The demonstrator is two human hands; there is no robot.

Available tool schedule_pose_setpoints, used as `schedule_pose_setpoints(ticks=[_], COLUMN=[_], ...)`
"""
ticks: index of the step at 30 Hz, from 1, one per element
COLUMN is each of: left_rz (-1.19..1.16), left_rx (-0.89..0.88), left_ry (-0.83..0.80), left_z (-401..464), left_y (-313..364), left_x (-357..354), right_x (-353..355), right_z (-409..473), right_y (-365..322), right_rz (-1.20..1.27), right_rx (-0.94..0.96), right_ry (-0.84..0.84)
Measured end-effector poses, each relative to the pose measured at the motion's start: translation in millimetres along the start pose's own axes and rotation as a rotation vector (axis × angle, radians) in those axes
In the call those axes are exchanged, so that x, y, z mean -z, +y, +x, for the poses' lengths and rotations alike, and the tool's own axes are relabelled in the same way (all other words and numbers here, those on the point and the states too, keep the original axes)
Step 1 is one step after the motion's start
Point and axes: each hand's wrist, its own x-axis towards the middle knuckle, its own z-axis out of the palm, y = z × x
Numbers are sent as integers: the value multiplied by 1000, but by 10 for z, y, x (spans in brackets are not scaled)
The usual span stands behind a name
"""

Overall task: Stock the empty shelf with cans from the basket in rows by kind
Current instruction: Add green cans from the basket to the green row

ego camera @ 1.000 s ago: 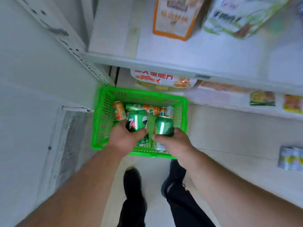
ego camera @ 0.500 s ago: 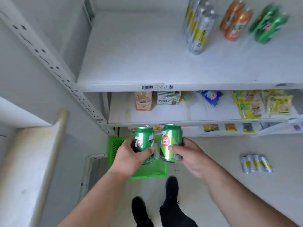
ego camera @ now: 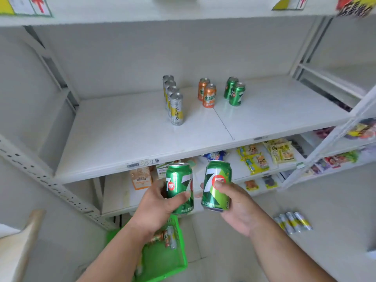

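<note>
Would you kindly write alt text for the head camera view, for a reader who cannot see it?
Each hand, left and right, holds a green can, left can and right can, below a white shelf bearing rows of silver cans, orange cans and green cans. A green basket sits on the floor.

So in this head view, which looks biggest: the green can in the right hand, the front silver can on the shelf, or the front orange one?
1. Green 7-Up can in the right hand: largest, but nearest the camera.
2. Front silver can.
3. Front orange can: smallest, and shorter than the silver one beside it.
</note>
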Motion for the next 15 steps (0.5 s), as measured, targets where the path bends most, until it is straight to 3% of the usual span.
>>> schedule_pose_setpoints(ticks=[15], left_rz=[57], left_rx=[-81], left_ry=[43], left_z=[849], left_y=[927], left_x=[-1926], right_x=[1776], right_z=[165], right_y=[-1753], right_rz=[-426], right_rx=[180], right_ry=[202])
